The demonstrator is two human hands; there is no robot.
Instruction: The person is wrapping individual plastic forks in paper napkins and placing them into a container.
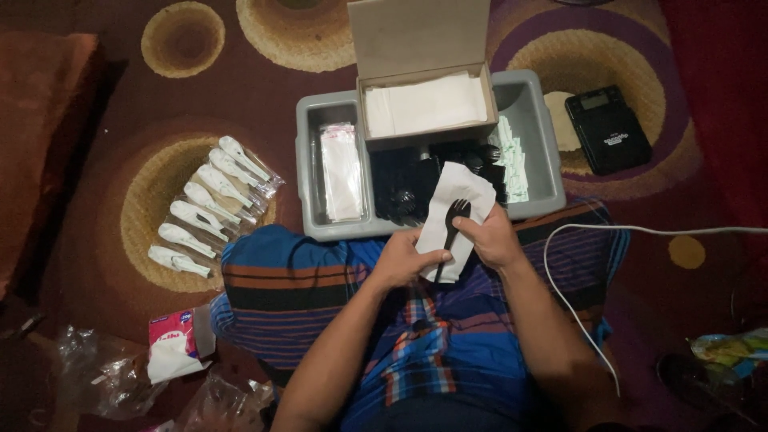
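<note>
Right hand (492, 238) grips black fork (454, 224), tines up, near-upright; left hand (402, 258) holds napkin (448, 212)

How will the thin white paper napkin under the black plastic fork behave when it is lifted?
The white paper napkin probably flops: its upper corner bends over the tray edge. It seems very light, held by the left hand at one edge. The right hand presses the black plastic fork onto it.

Napkin (450, 216): soft matt white paper. Fork (454, 220): glossy black plastic. Tray (544, 152): smooth grey plastic. Box lid (419, 36): matt cardboard. Carpet (144, 96): patterned, matt pile.
</note>
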